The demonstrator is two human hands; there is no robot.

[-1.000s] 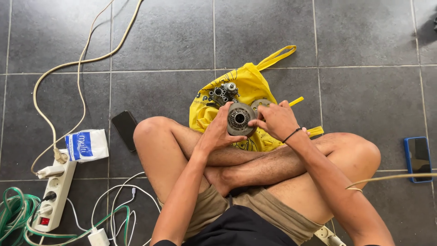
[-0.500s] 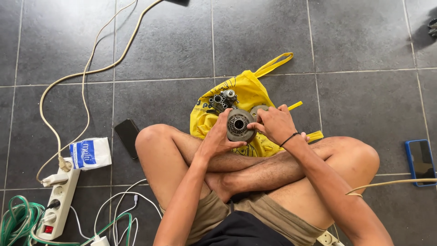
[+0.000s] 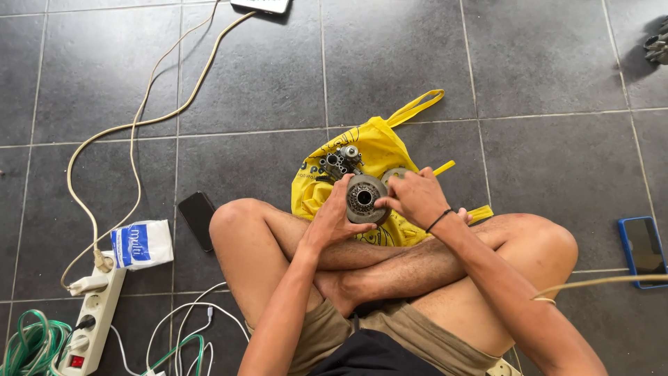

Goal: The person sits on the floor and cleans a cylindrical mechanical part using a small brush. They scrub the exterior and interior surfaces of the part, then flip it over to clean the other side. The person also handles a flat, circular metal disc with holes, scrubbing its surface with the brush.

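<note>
Sitting cross-legged on the grey tiled floor [image 3: 543, 63], the person holds a round metal hub part [image 3: 364, 198] at the centre of the frame, just above a yellow bag [image 3: 379, 143]. The left hand [image 3: 334, 217] is wrapped around its left side; the right hand [image 3: 416, 197] pinches its right edge. Another metal assembly [image 3: 339, 162] lies on the bag. A black phone [image 3: 197, 219] lies left of the knee, a power strip [image 3: 94, 317] at lower left.

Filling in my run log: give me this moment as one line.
left hand: holds round metal part | right hand: fingers on its rim | under: yellow bag | floor: black phone, power strip
</note>
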